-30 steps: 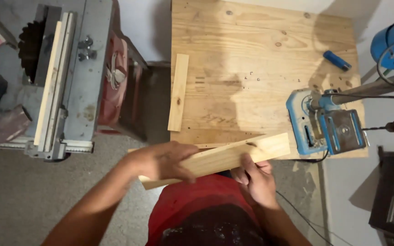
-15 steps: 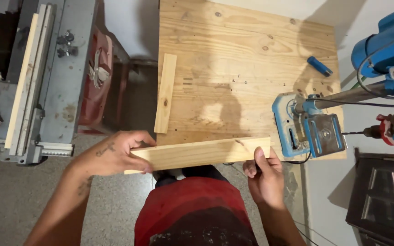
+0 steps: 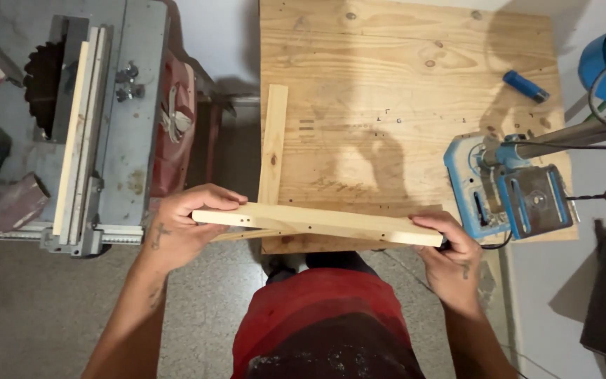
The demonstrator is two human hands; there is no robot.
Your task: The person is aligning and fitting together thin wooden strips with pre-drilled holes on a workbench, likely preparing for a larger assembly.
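I hold a long pale wooden slat level across the near edge of a plywood workbench. My left hand grips its left end and my right hand grips its right end. Small holes show near the slat's left end and middle. A second thin strip peeks out just under the slat near my left hand. Another narrow wooden slat lies lengthwise along the bench's left edge, its near end touching the held slat.
A blue drill press base sits on the bench at right, with its column overhead. A blue cylinder lies at the back right. A table saw with blade and fence stands at left. Grey concrete floor lies below.
The slat has turned from tilted to nearly level and shifted left. My left hand moved further left along it and now grips the end; my right hand stays on the right end.
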